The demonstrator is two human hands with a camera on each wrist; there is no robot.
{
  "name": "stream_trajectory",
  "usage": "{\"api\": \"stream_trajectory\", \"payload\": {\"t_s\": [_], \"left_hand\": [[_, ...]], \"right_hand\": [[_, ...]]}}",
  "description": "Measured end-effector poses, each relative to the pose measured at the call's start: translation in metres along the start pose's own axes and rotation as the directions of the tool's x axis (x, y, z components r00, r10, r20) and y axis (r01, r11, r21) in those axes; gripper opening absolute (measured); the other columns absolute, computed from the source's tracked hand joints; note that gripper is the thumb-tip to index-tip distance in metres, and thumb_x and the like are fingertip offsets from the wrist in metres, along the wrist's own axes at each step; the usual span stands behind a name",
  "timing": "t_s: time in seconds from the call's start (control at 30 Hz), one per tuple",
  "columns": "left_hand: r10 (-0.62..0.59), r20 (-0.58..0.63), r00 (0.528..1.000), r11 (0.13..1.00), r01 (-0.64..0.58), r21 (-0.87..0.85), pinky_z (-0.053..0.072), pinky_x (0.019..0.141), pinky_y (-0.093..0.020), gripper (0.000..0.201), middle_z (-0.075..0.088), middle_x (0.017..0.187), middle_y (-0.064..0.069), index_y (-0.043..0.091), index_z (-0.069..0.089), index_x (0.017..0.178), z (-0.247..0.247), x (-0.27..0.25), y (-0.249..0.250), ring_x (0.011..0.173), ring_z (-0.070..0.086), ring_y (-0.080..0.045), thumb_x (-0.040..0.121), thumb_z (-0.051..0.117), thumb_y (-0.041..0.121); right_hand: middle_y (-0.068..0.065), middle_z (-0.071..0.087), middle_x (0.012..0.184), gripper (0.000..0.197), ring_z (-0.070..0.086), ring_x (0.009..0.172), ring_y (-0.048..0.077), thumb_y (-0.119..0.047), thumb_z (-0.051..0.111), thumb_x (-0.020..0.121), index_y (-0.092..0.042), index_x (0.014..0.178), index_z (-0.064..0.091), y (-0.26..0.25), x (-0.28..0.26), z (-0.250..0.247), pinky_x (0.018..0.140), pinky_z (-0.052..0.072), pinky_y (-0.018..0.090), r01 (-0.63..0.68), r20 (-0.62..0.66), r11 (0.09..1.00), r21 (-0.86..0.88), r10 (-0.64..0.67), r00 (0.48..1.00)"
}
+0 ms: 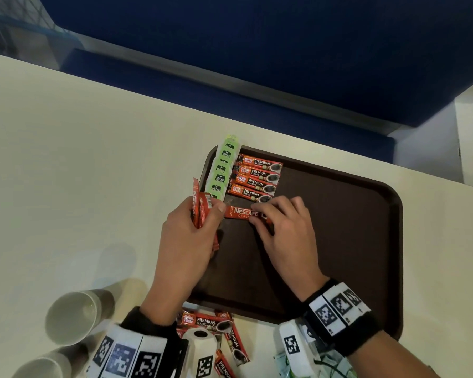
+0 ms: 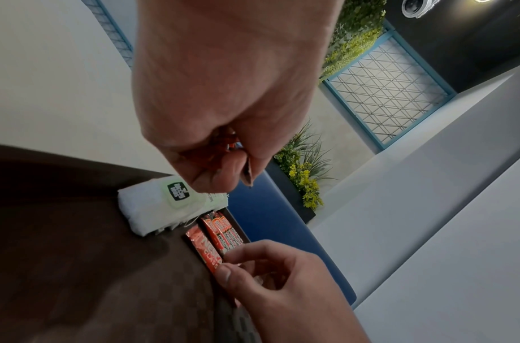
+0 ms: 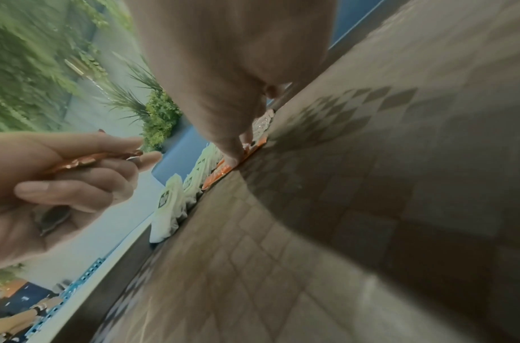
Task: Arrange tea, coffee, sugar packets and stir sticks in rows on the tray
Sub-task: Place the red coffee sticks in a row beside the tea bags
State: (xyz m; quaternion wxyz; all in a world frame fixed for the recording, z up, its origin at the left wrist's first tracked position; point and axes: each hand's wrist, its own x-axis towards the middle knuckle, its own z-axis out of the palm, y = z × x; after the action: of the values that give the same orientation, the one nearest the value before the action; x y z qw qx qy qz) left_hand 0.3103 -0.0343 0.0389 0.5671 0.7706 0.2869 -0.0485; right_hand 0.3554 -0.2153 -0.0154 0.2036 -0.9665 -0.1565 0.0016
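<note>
Tray [image 1: 366, 241] sits on cream table [image 1: 66, 159]; left grip [image 1: 186, 241] clutches sachets [image 1: 200, 208], right grip [image 1: 284, 230] pinches Nescafe stick [image 1: 241, 212].

Two paper cups [image 1: 71, 317] lie on their sides at the near left of the cream table [image 1: 66, 165], mouths toward the camera, the second cup [image 1: 43, 368] nearer and partly cut off by the picture's edge. A blue padded bench [image 1: 257, 50] runs along the far side of the table. The left wrist view shows a planter of green and yellow foliage [image 2: 304, 176], a blue-framed lattice panel [image 2: 388, 95], and a leafy wall [image 2: 352, 34].
</note>
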Motion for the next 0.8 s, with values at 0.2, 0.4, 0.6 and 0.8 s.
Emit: {"api": "stream_trajectory", "payload": {"t_s": [0.2,0.4,0.6,0.8], "left_hand": [[-0.025,-0.028,0.999,1.0,0.024,-0.007,0.067,0.082,-0.039,0.019,0.071,0.095,0.022,0.037,0.069,0.11,-0.005,0.002,-0.004,0.085,0.071,0.009,0.103,0.063,0.053],[-0.036,-0.019,0.999,0.999,0.036,-0.001,0.067,0.081,-0.038,0.015,0.069,0.093,0.027,0.042,0.066,0.103,-0.006,0.002,-0.004,0.083,0.067,0.018,0.102,0.063,0.056],[-0.048,-0.027,0.998,0.999,0.048,0.001,0.067,0.076,-0.034,0.018,0.069,0.092,0.027,0.042,0.066,0.107,-0.007,0.001,-0.002,0.079,0.073,0.0,0.101,0.062,0.058],[-0.074,-0.012,0.997,0.997,0.074,-0.003,0.067,0.08,-0.037,0.034,0.066,0.098,0.028,0.033,0.069,0.125,-0.004,0.0,-0.001,0.086,0.073,-0.01,0.101,0.062,0.056]], "right_hand": [[-0.005,0.069,0.111,0.014,0.052,0.106,0.02,-0.033,0.073,0.099,-0.023,0.109,0.076,0.0,0.014,0.006,0.086,0.047,0.038,0.044,-0.034,0.999,-0.021,-0.045,0.998],[-0.004,0.07,0.107,0.019,0.054,0.104,0.021,-0.04,0.076,0.097,-0.024,0.105,0.075,-0.002,0.02,0.004,0.084,0.049,0.039,0.02,-0.03,0.997,-0.07,-0.023,0.999],[-0.004,0.07,0.113,0.025,0.053,0.107,0.019,-0.041,0.078,0.095,-0.024,0.113,0.074,-0.001,0.021,0.001,0.087,0.049,0.038,0.006,-0.023,0.999,-0.045,-0.007,1.0],[-0.003,0.07,0.118,0.033,0.053,0.109,0.02,-0.041,0.076,0.096,-0.024,0.124,0.074,0.002,0.02,0.0,0.087,0.049,0.038,0.01,-0.016,0.999,-0.05,-0.011,1.0]]}}
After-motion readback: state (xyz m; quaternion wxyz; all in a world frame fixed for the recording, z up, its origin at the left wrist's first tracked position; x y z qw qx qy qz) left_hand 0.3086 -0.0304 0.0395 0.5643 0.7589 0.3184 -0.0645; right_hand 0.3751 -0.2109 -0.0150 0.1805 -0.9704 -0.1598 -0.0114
